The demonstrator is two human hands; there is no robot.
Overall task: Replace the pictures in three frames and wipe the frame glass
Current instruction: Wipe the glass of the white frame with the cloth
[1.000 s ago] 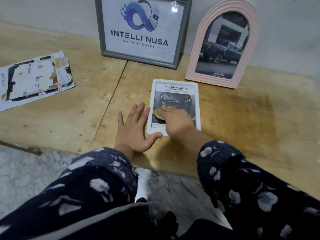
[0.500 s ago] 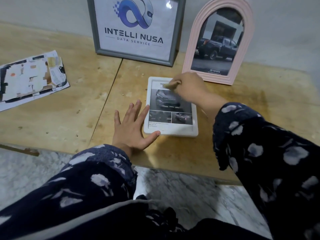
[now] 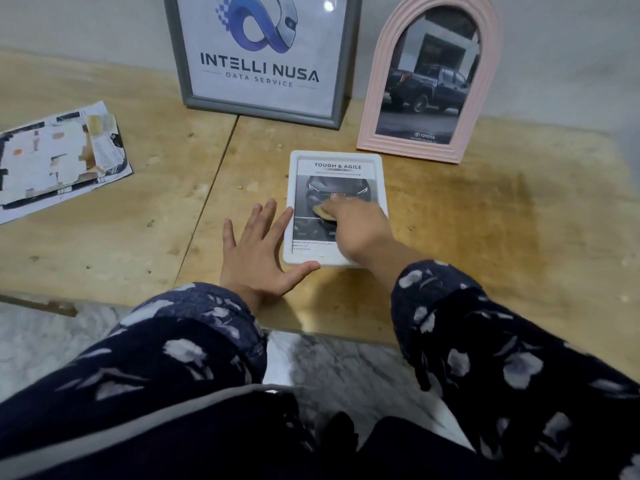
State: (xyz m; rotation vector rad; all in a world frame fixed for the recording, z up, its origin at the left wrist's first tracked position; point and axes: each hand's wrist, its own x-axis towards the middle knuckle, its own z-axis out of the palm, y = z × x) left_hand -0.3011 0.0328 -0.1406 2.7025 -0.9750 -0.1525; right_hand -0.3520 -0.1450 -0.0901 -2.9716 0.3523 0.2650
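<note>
A small white frame [image 3: 334, 160] with a car picture lies flat on the wooden table [image 3: 485, 237]. My right hand [image 3: 360, 230] presses a yellow-tan cloth [image 3: 322, 213] onto the middle of its glass. Beside the frame, my left hand [image 3: 258, 252] lies flat with fingers spread, its thumb against the near left corner. A grey frame [image 3: 341, 112] with a logo print leans on the wall behind. To its right stands a pink arched frame [image 3: 384, 81] holding a pickup truck picture.
A pile of torn old pictures and paper [image 3: 55, 157] lies at the left of the table. The table's near edge [image 3: 311, 329] runs just in front of my sleeves, with marble floor [image 3: 346, 368] below. A grey wall [image 3: 571, 46] backs the table.
My right hand with the cloth went from the frame's lower part up to its top edge, then came back down to the middle of the glass. My left hand stayed put.
</note>
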